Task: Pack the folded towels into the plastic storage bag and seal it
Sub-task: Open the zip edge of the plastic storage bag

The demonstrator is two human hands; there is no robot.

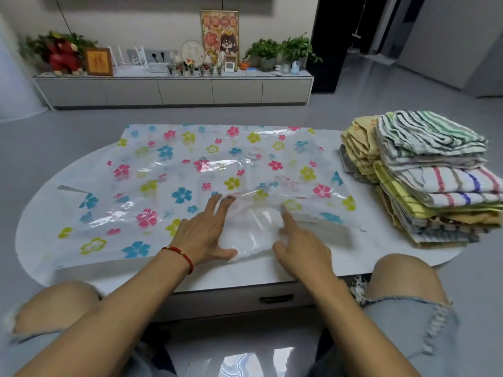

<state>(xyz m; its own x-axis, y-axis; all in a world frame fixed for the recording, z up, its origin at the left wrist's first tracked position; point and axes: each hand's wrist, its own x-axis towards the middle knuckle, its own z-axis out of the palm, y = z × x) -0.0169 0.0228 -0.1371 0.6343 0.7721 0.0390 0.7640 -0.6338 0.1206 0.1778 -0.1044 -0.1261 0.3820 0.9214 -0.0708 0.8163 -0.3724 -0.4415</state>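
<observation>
Across the middle of the frame, the plastic storage bag lies flat on the white table. At lower centre the left hand rests on it with straight, spread fingers, holding nothing. Beside it, the right hand points its forefinger onto the plastic; whether it pinches the film I cannot tell. At right, the folded towels are stacked on the table, outside the bag.

Bag flat across table, towel stack at its right end. Left hand and right hand side by side on bag's near edge. Cabinet behind, against wall.
</observation>
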